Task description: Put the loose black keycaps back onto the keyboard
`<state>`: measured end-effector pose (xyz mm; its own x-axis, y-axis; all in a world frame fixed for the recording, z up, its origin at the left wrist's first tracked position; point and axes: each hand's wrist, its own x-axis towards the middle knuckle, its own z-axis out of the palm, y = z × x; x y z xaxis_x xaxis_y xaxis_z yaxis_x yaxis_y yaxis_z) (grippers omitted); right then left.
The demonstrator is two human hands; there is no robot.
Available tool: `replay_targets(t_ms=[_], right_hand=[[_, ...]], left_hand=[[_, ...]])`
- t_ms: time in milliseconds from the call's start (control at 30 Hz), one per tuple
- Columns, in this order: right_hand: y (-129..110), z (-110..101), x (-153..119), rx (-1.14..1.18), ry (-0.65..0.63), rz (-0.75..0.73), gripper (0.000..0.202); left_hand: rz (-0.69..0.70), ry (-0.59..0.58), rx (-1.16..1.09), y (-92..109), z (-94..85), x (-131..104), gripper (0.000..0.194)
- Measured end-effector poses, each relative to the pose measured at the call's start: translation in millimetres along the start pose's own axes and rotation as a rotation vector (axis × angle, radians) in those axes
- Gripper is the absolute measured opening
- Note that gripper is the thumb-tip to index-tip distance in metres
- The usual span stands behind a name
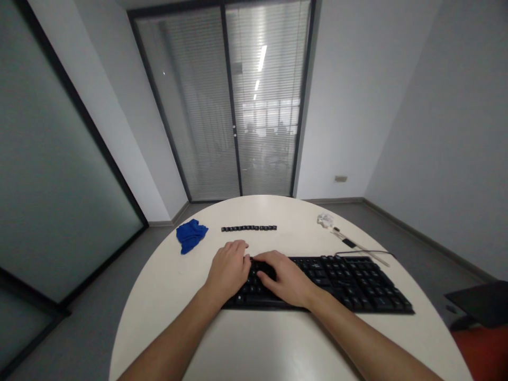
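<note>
A black keyboard lies across the round table under both hands. My left hand covers its left end, the fingers bent together and the thumb against the keys. To the right of it, my right hand rests over the keys, with thumb and forefinger spread apart in a curve. Dark keys show in the gap between them, and I see nothing held there. The other fingers of this hand are hidden. Beyond the hands, small black keycaps lie lined up in a row.
A crumpled blue cloth lies at the table's far left. At the far right are a crumpled white tissue and thin sticks or brushes with a black part. The keyboard's cable runs beside them. An orange-red seat stands at the right.
</note>
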<state>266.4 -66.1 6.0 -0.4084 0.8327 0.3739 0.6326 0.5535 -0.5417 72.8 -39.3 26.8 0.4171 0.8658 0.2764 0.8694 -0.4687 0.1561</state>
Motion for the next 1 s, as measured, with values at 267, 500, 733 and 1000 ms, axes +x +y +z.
replay_targets(t_ms=[267,500,733,1000], right_hand=[[61.7,-24.7,5.1,-0.312,0.026,0.362,0.041],[82.4,-32.9,44.0,-0.466,-0.084,0.525,0.056],[86.6,-22.8,81.8,-0.572,-0.062,0.594,0.054],[90.2,-26.4,87.5,-0.558,-0.054,0.599,0.030]], left_hand=[[0.211,-0.240,-0.161,6.7,26.8,-7.6,0.067],[0.194,-0.245,-0.160,4.6,28.9,-5.8,0.068],[0.169,-0.237,-0.149,-6.9,27.3,-0.6,0.070],[0.129,-0.222,-0.145,-27.0,28.5,5.0,0.071]])
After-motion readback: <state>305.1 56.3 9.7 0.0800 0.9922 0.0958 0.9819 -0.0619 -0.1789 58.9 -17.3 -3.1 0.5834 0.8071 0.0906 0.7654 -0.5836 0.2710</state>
